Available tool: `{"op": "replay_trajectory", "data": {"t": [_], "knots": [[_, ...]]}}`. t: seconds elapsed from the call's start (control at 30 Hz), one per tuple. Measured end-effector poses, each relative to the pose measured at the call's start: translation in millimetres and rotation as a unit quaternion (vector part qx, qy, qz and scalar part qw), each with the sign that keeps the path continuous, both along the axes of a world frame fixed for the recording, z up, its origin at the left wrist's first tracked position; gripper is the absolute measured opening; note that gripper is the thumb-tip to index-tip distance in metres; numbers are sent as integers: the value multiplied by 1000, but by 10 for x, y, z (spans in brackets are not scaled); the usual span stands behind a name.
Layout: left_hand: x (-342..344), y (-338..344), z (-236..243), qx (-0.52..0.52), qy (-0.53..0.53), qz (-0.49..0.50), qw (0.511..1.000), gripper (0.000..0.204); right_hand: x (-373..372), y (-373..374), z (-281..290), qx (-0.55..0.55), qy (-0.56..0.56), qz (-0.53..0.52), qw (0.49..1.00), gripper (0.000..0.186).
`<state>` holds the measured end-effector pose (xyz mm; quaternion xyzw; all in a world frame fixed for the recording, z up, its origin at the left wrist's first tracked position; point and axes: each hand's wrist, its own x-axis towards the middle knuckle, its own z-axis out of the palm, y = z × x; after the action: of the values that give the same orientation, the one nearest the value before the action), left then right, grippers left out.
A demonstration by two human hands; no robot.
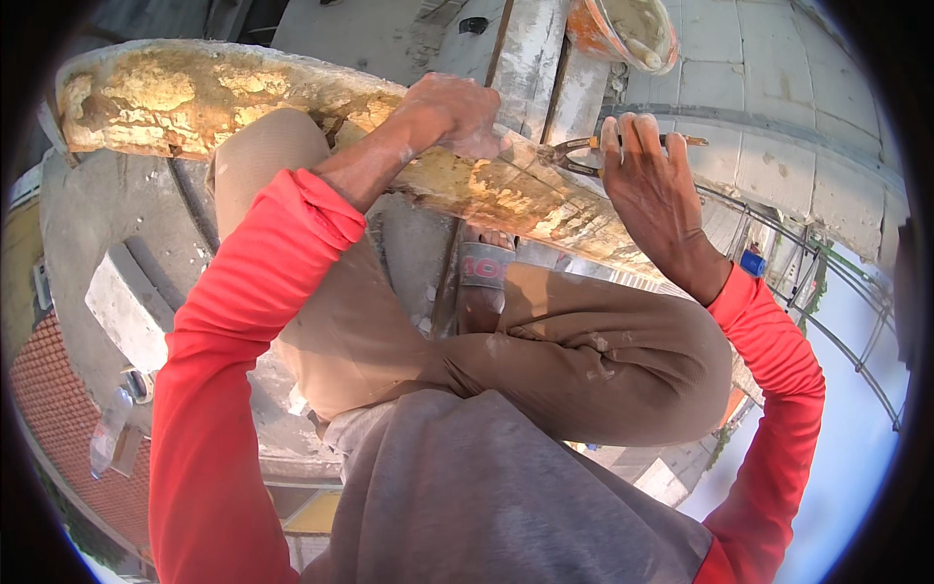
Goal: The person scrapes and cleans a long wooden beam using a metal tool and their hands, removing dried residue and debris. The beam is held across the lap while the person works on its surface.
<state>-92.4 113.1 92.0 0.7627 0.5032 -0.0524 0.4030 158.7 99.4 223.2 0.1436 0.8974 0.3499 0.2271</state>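
1. Fingers [630, 138] of the right hand [664, 200] side by side, nearly straight, laid across the pliers [582, 144]; thumb hidden behind. Held there, with one orange handle passing behind the fingers and out beyond them, jaws toward the left, at the upper face of the plank [326, 88].
2. Fingers of the left hand [449, 109] curled down at the far edge of the plank, back of the hand turned up. Cannot tell how tightly closed, or around what.
3. Under both hands, running from upper left down toward the right: the plank, worn, crusted with pale yellow flakes, bowed in the fisheye view.
4. Against its near side, toward the left, a bent knee [272, 151] in brown trousers [593, 370]; the other leg folded across to the right, smudged pale.
5. Just below the plank, between the legs, a foot in a grey-strapped sandal [484, 265].
6. Farther out, at the top, an orange bucket [590, 31] with pale paste inside, near some long boards [528, 68].
7. Well off to the left, a white block [126, 310]; below it, a clear bottle [109, 433].
8. At the right, dark bars [827, 255] and something small and blue [752, 263].
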Motion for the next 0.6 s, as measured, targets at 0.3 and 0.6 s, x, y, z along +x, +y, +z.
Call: {"op": "replay_trajectory", "data": {"t": [0.3,0.6], "knots": [[-11,-52,84,8,-1,-19,1000,58,164,752,-122,-314,44,-164,934,20],[-16,-46,20,0,28,-31,999,58,687,418,-703,-364,74,-408,834,35]]}}
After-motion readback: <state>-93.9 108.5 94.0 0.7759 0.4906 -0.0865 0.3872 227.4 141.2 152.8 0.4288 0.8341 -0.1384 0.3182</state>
